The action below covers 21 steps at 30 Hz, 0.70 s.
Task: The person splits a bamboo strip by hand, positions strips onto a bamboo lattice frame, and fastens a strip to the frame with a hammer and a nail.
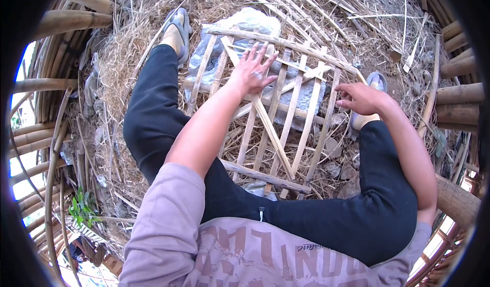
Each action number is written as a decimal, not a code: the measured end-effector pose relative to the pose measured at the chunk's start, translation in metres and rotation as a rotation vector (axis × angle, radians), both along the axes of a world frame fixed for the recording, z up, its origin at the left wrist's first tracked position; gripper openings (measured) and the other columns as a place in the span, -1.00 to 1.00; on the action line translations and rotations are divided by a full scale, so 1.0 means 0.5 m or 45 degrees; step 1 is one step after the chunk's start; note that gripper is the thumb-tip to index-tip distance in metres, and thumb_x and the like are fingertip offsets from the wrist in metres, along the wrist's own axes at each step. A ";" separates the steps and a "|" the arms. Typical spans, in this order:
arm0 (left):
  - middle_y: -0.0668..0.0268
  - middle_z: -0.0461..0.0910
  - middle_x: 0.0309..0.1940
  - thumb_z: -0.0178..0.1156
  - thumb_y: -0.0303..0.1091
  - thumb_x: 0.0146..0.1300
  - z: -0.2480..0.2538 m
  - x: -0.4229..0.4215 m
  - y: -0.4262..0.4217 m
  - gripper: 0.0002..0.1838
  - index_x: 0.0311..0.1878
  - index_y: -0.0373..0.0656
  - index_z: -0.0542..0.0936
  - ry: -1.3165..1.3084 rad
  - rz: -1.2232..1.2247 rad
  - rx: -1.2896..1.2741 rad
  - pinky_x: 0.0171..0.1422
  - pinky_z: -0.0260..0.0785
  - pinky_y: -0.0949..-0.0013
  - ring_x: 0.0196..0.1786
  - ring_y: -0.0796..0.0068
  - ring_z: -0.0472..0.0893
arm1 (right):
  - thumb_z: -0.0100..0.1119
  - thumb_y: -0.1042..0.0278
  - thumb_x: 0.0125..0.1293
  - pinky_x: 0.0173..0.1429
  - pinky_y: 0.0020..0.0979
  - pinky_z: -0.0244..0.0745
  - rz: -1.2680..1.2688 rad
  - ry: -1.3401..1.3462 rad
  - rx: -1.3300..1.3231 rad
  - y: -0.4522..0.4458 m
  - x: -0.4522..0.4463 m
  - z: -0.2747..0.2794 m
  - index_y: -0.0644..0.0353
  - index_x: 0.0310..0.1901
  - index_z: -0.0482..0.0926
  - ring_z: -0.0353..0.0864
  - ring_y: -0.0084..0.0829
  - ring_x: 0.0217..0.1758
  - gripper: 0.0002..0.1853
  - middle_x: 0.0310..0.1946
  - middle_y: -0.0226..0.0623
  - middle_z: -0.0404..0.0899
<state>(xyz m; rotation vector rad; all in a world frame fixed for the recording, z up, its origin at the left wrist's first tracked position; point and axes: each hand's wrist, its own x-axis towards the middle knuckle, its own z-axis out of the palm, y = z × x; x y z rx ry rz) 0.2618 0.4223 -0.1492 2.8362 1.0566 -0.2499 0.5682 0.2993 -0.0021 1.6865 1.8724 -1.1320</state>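
Observation:
A lattice panel of split bamboo slats (265, 175) lies in front of me between my legs, with two long rails, several parallel slats and crossing diagonal slats (269, 129). My left hand (252, 73) is spread flat over the upper middle of the panel, at the diagonal slats' crossing, and seems to rest on it. Beside the panel's right edge, my right hand (363, 97) hovers with fingers slightly bent and apart, holding nothing. Crumpled clear plastic sheeting (247, 19) shows under the far part of the panel.
Straw and bamboo scraps (132, 47) cover the ground. My sandalled feet (181, 29) flank the panel. Stacked bamboo poles (46, 85) rise on the left, more poles (462, 95) on the right. Loose long strips (286, 4) lie beyond the panel. A green plant (81, 208) grows at lower left.

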 end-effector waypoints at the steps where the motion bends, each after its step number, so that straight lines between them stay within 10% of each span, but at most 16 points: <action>1: 0.08 -0.12 0.68 -0.25 0.40 0.49 -0.006 0.003 0.001 -0.18 0.68 0.28 -0.08 -0.012 0.010 0.013 0.72 -0.22 -0.08 0.69 -0.09 -0.11 | 0.16 0.03 0.47 0.33 -0.13 0.50 0.005 0.003 0.003 -0.001 0.001 -0.001 0.23 0.36 0.43 0.65 0.00 0.19 -0.43 0.06 0.07 0.69; 21: 0.01 -0.03 0.65 -0.17 0.35 0.49 -0.016 -0.005 -0.032 -0.21 0.67 0.32 -0.01 -0.041 0.136 0.048 0.63 -0.16 -0.39 0.67 -0.12 -0.04 | 0.17 0.03 0.46 0.30 -0.12 0.51 0.018 0.025 0.043 -0.008 0.005 -0.008 0.27 0.33 0.44 0.65 0.03 0.18 -0.42 0.04 0.10 0.69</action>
